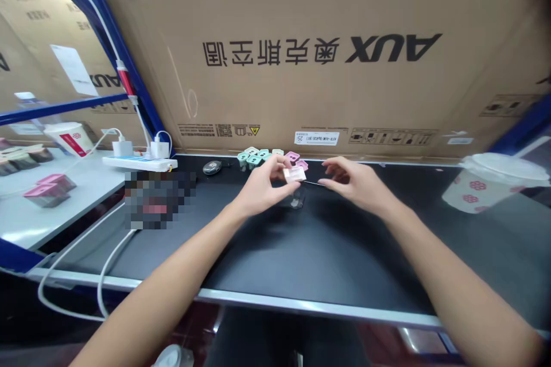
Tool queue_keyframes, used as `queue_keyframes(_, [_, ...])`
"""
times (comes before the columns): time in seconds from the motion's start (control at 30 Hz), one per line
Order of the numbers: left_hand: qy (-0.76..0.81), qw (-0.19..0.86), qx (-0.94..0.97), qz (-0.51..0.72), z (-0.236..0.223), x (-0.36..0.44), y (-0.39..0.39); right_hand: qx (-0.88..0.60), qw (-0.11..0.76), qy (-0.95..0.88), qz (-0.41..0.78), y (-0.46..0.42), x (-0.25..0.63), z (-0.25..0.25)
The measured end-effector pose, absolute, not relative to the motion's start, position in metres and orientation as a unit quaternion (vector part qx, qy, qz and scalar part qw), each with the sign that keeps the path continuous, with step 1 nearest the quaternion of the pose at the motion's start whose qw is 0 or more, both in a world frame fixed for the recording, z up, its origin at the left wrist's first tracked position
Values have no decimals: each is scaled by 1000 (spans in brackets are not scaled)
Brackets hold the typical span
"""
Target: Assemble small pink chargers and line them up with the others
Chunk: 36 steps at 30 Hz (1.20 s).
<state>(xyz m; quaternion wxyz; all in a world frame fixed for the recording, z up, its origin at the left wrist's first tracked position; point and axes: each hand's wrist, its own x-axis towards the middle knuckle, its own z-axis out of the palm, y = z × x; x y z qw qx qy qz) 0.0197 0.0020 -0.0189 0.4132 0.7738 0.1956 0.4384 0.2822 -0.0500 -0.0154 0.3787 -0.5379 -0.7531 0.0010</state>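
My left hand (pixel 267 182) pinches a small white card or label (pixel 295 175) between its fingertips, above the black tabletop (pixel 344 252). My right hand (pixel 350 180) is close by on the right, fingers apart, with nothing visibly gripped. A thin metal strip (pixel 313 182) runs between the card and my right thumb; I cannot tell whether it touches the thumb. Just behind the hands lies a cluster of small mint-green and pink square pieces (pixel 262 156). Under the card, a small clear piece (pixel 297 199) rests on the tabletop.
A large AUX cardboard box (pixel 322 57) stands along the table's back edge. A white power strip (pixel 140 163) with chargers and cables sits back left, near a dark oval object (pixel 212 167). A patterned cup (pixel 486 183) stands right. A pixelated patch (pixel 157 199) hides something.
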Motion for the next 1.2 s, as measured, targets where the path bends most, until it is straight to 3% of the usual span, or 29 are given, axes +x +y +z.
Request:
queue_keyframes(0.1, [196, 425, 766, 441, -18, 15, 7, -561, 400, -724, 12, -50, 289, -14])
queue_keyframes(0.2, [173, 431, 768, 441, -19, 17, 5, -502, 468, -715, 134, -56, 267, -16])
queue_keyframes(0.33, [159, 413, 779, 444, -22, 27, -6, -421, 475, -732, 247, -67, 230, -23])
queue_keyframes(0.73, [186, 374, 780, 466, -20, 25, -12, -448, 504, -727, 127, -70, 223, -27])
queue_keyframes(1.2, [240, 329, 808, 425, -15, 27, -19, -494, 387, -775, 80, -76, 217, -28])
